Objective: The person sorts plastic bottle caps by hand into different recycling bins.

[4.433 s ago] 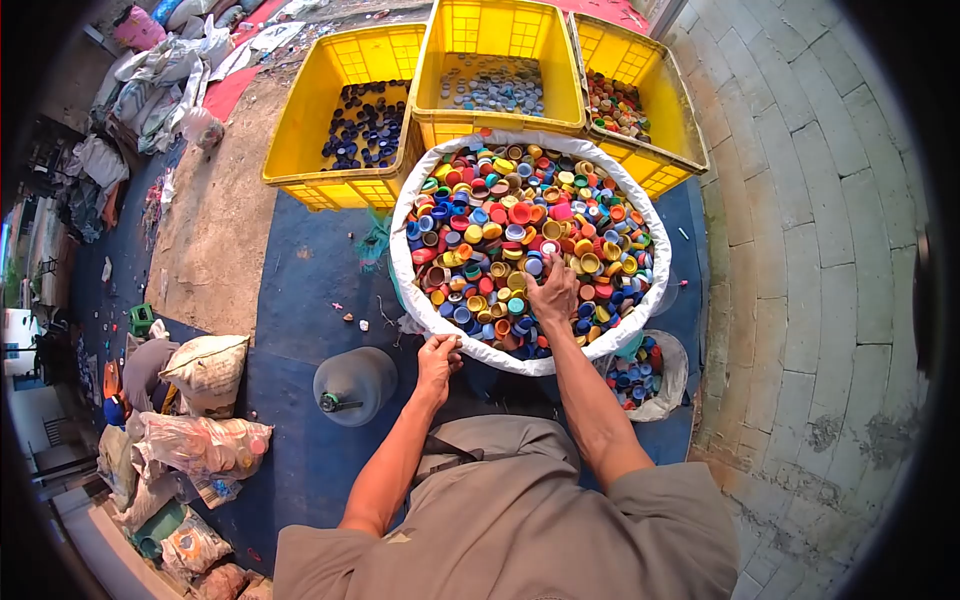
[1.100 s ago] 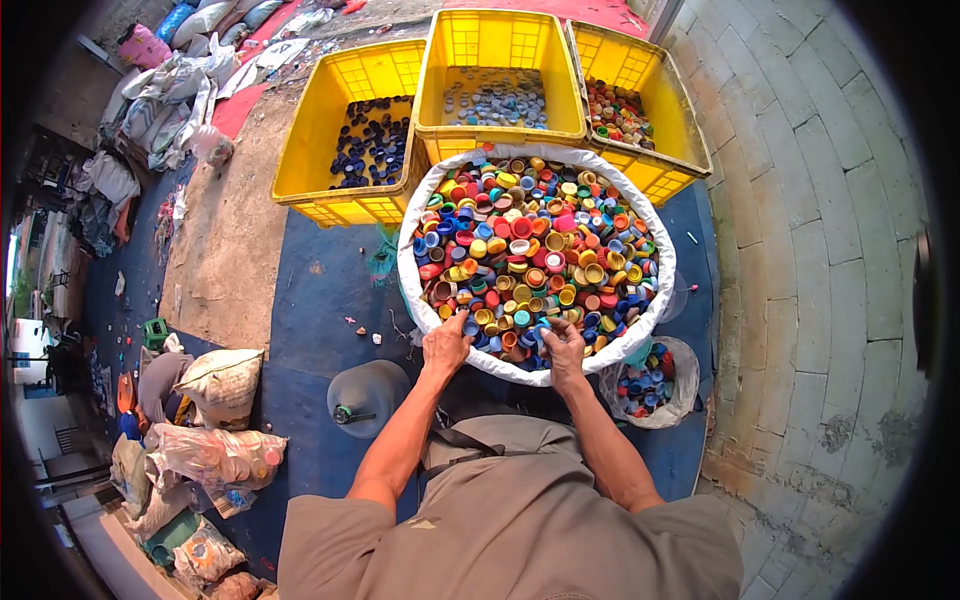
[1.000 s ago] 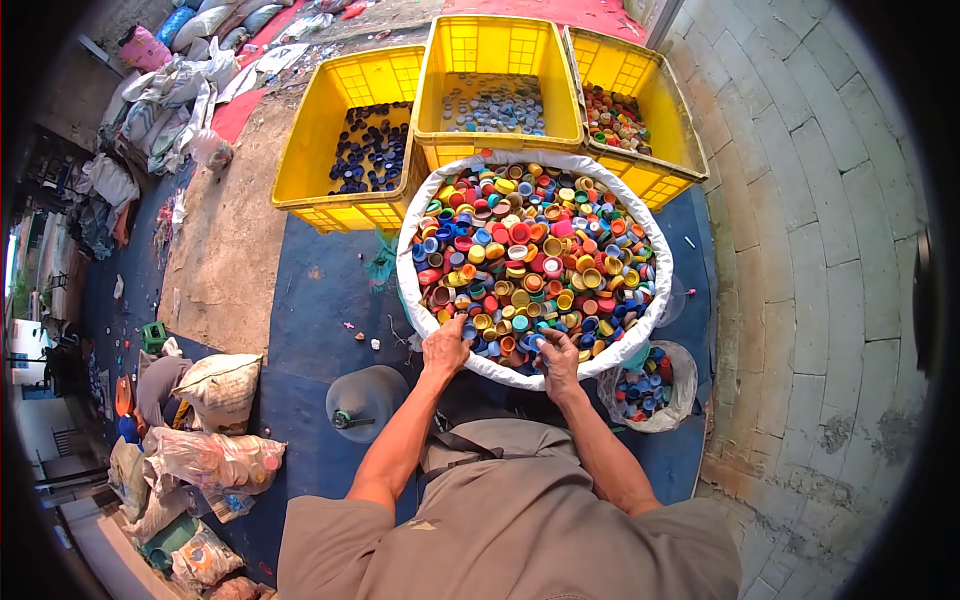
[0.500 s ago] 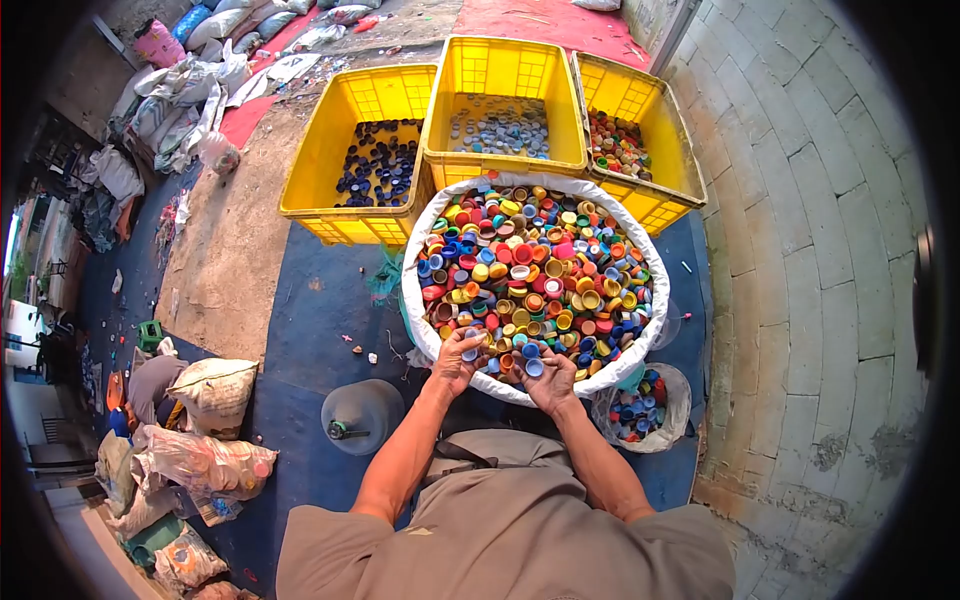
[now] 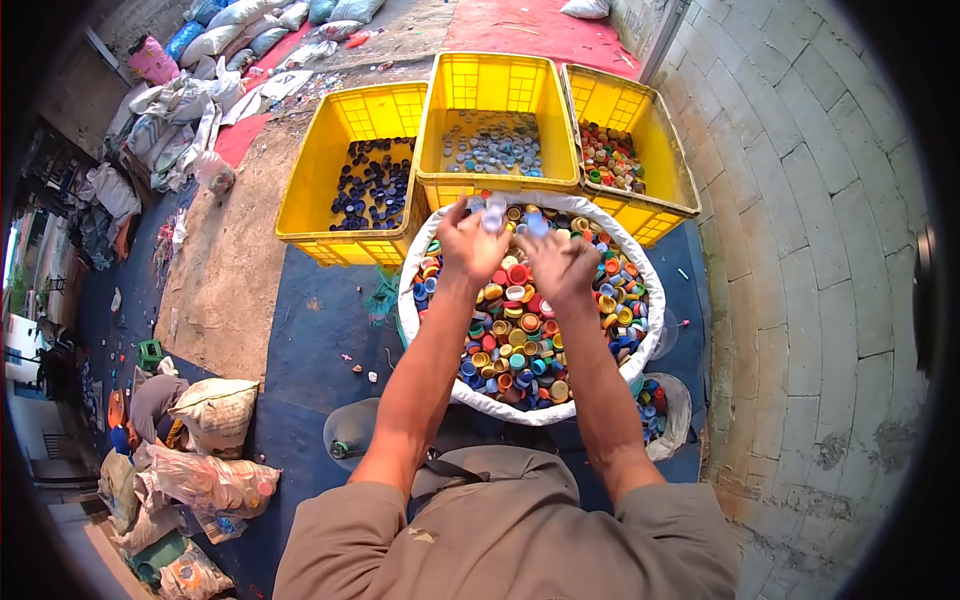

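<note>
Both hands reach over the far part of a round white-rimmed container (image 5: 655, 290) full of mixed bottle caps (image 5: 520, 340). My left hand (image 5: 472, 245) has pale, blurred caps (image 5: 494, 214) at its fingertips. Beside it, my right hand (image 5: 560, 262) has a light blue cap (image 5: 537, 224) at its fingers, also blurred. Just beyond the hands stands the middle yellow crate (image 5: 500, 182), with pale caps (image 5: 495, 145) on its floor. Dark blue caps (image 5: 372, 185) lie in the left yellow crate (image 5: 340, 245), and mixed-colour caps (image 5: 612, 158) in the right yellow crate (image 5: 640, 205).
A block wall (image 5: 820, 260) runs along the right. A smaller bag of caps (image 5: 675, 415) sits near my right arm, and a clear bottle (image 5: 350, 435) lies by my left arm. Filled sacks (image 5: 215, 415) are at the left; more sacks (image 5: 210, 42) are piled at the far left.
Both hands have moved forward from the container's near edge to its far side, with caps at the fingers. The view has shifted slightly.
</note>
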### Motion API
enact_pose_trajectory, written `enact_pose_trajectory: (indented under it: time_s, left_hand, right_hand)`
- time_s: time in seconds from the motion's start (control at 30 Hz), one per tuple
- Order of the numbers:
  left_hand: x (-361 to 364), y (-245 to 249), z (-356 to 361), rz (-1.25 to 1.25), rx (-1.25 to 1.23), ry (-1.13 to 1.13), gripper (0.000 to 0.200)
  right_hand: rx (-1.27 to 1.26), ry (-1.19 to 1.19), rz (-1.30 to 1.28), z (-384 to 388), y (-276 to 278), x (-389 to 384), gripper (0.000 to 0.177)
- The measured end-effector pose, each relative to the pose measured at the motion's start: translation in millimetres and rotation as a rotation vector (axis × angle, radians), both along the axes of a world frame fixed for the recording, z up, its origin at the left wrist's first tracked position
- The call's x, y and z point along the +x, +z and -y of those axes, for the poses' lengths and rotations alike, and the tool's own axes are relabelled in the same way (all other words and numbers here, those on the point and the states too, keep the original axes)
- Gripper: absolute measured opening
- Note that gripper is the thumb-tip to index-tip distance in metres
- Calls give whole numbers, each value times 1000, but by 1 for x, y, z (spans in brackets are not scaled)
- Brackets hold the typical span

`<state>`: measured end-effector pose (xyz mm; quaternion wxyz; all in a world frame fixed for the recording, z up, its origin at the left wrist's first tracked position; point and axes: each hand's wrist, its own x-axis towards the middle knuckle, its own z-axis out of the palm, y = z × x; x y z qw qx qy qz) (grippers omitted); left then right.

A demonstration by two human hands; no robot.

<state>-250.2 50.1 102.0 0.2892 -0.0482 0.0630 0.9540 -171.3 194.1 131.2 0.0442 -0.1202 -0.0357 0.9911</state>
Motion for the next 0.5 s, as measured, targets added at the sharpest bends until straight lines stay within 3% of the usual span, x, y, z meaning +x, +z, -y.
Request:
enact_pose_trajectory:
  time_s: [0.03, 0.07, 0.13, 0.23, 0.3, 0.37, 0.5]
  left_hand:
    - [-11, 41, -9, 19, -76, 91, 91]
    - [-17, 71, -14, 28, -93, 161, 112]
    - [-27, 85, -11, 3, -204, 209, 114]
    - [-12, 51, 13, -82, -410, 183, 106]
    - [5, 1, 38, 44, -515, 170, 65]
    - [39, -32, 61, 104, -564, 179, 40]
    - [114, -95, 103, 243, -745, 190, 33]
  right_hand:
    - [-36, -13, -16, -4, 30, -20, 30]
    - [13, -26, -99, -6, 47, -29, 58]
    - [95, -87, -110, -10, 62, -37, 77]
    - [254, -153, -8, -9, 49, -10, 75]
    - [438, -81, 106, -14, 5, 19, 68]
    - [594, -22, 234, -17, -50, 57, 59]
    - [1086, 111, 591, -15, -128, 146, 37]
